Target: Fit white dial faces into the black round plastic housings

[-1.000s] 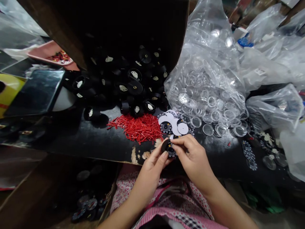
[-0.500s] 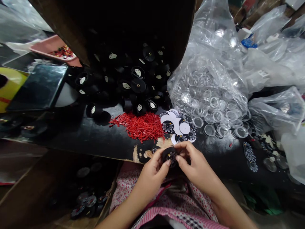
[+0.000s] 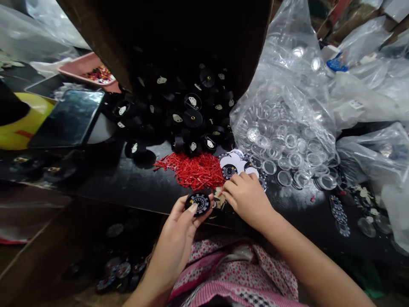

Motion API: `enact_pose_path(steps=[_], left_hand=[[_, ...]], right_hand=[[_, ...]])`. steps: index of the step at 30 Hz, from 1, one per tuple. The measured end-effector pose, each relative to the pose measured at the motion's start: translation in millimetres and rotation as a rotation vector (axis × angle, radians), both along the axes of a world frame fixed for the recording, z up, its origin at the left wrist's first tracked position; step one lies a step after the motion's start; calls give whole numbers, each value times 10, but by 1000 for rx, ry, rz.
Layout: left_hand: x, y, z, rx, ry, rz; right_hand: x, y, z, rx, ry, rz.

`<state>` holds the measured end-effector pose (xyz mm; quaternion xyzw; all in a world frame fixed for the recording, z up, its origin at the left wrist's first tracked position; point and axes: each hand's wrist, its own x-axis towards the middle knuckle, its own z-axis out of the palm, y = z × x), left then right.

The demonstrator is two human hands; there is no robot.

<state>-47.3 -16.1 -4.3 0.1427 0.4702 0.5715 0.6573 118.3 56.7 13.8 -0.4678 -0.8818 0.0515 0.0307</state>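
My left hand (image 3: 180, 228) holds a round black gauge housing (image 3: 198, 204) by its edge, thumb resting on the face. White scale marks and a small orange patch show on that face. My right hand (image 3: 247, 200) is on the table between the pile of red pointers (image 3: 198, 170) and the printed dial discs (image 3: 229, 171). Its fingers are bent together at the pile's right edge, and what they pinch, if anything, is too small to make out. Some discs lie white side up, others black side up, partly hidden behind this hand.
Many black housings (image 3: 192, 118) spill from a dark box (image 3: 179, 34) behind the pointers. A plastic bag of clear round covers (image 3: 281, 128) lies to the right. A dark tablet-like panel (image 3: 68, 119) and a pink tray (image 3: 86, 70) stand left. More gauges (image 3: 123, 269) lie below the table edge.
My hands have parted. The left carried the gauge housing leftward and turned its face up; the right let go of it and moved to the edge of the red pointers.
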Motion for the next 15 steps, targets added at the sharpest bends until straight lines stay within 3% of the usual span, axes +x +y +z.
enact_pose_path(steps=[5, 11, 15], left_hand=[[69, -31, -23, 27, 4, 55], [140, 1, 29, 12, -59, 4], [162, 42, 83, 27, -65, -12]], right_hand=[[-61, -26, 21, -3, 0, 16], [-35, -164, 57, -124, 272, -55], [38, -257, 115, -89, 324, -87]])
